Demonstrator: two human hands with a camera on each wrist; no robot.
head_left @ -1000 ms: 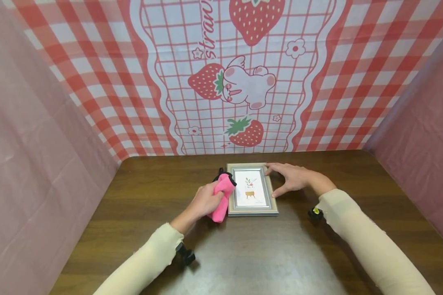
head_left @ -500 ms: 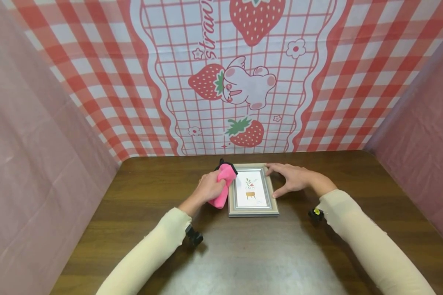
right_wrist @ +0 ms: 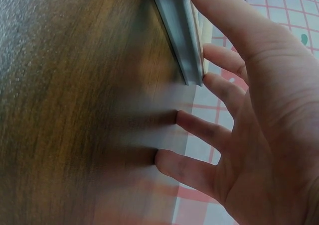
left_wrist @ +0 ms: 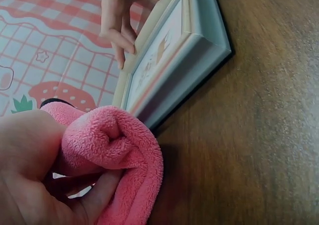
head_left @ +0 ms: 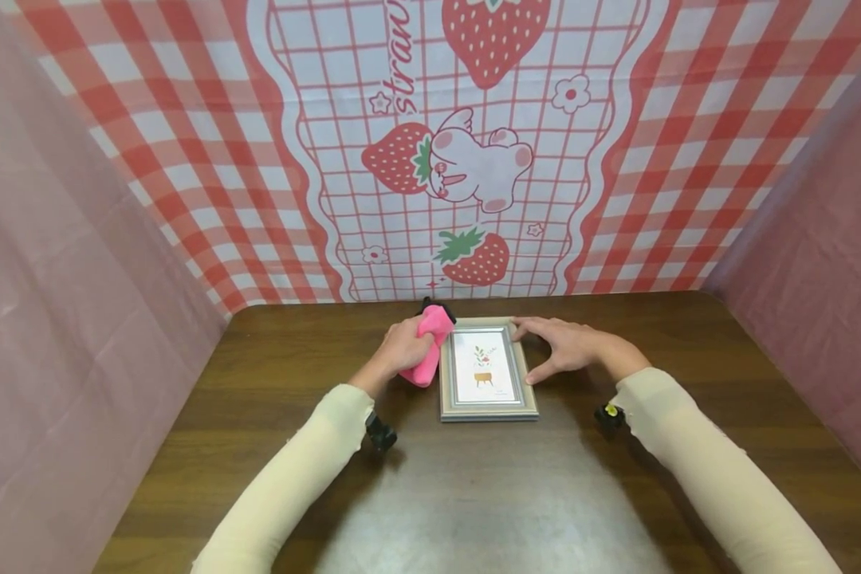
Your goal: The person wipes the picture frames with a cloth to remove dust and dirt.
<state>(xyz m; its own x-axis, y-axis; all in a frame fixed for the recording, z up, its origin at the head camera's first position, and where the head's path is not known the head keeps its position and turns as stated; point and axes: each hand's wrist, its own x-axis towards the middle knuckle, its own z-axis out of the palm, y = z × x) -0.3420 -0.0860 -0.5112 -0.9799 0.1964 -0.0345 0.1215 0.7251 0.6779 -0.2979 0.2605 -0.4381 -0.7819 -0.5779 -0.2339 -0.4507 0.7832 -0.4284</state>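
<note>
A picture frame [head_left: 489,410] with a pale border and a plant print lies flat on the wooden table. My left hand [head_left: 400,349] grips a bunched pink cloth [head_left: 436,321] with dark edging against the frame's upper left side. Close up in the left wrist view, the fuzzy cloth [left_wrist: 112,140] is folded between thumb and fingers, by the frame's side wall [left_wrist: 189,80]. My right hand [head_left: 570,344] is spread at the frame's right side, with thumb and fingertips touching its border. In the right wrist view, two fingertips of that hand [right_wrist: 269,100] reach down to the tabletop.
Behind the wooden table [head_left: 473,494] hangs a red and white checked cloth backdrop [head_left: 208,159] with strawberries. Pink curtains [head_left: 64,263] stand on both sides. Black wrist devices [head_left: 382,433] sit on both forearms.
My left hand and the pink cloth have moved away from me along the frame's left side, towards its top corner. The right hand and the frame stay in place.
</note>
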